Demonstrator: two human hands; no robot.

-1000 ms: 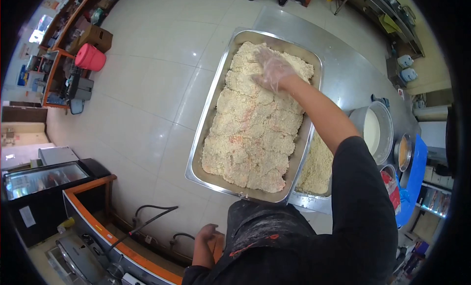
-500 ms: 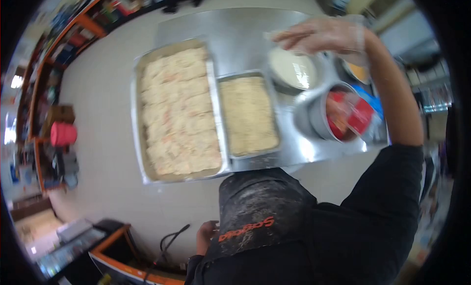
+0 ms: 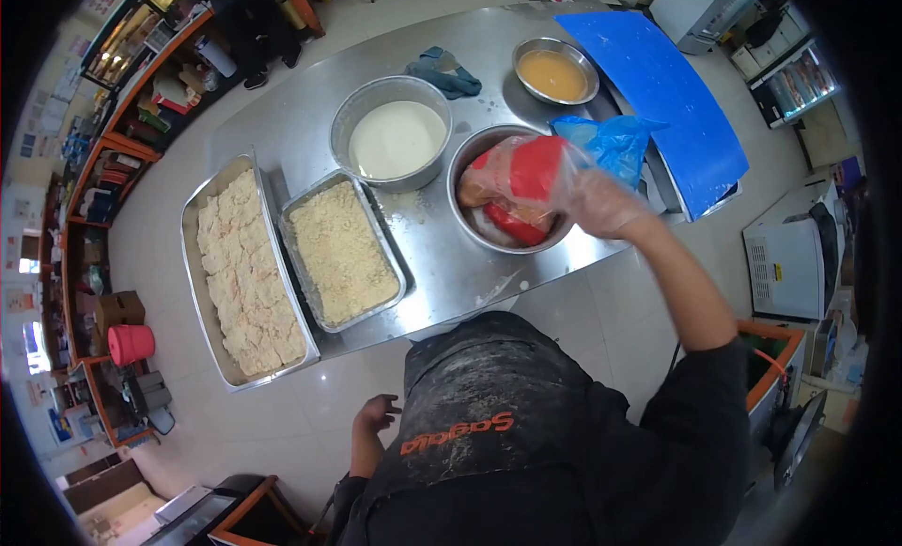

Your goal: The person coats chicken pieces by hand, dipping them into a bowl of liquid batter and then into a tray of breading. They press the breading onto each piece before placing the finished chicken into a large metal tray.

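My right hand [image 3: 604,205], in a clear plastic glove, is at the right rim of a deep metal pot [image 3: 458,201]. Its fingers are blurred and meet the edge of a clear plastic bag with a red label [image 3: 538,167]; whether they grip it cannot be made out. The bag lies over the pot's mouth, above red and orange-brown packs inside. My left hand [image 3: 379,413] hangs bare beside my apron, below the table, fingers loosely apart and holding nothing.
The steel table [image 3: 442,264] carries a pot of pale batter [image 3: 397,140], a tray of crumbs [image 3: 343,250], a larger tray of lumpy dough [image 3: 246,273], an orange-liquid bowl [image 3: 552,75], a cloth [image 3: 443,72], a blue bag [image 3: 615,144] and a blue board [image 3: 658,95]. A person's legs [image 3: 254,39] stand behind.
My right hand has moved from above the batter pot to the bag at the other pot. The view has swung right, showing the blue board and orange liquid. My left hand still hangs low.
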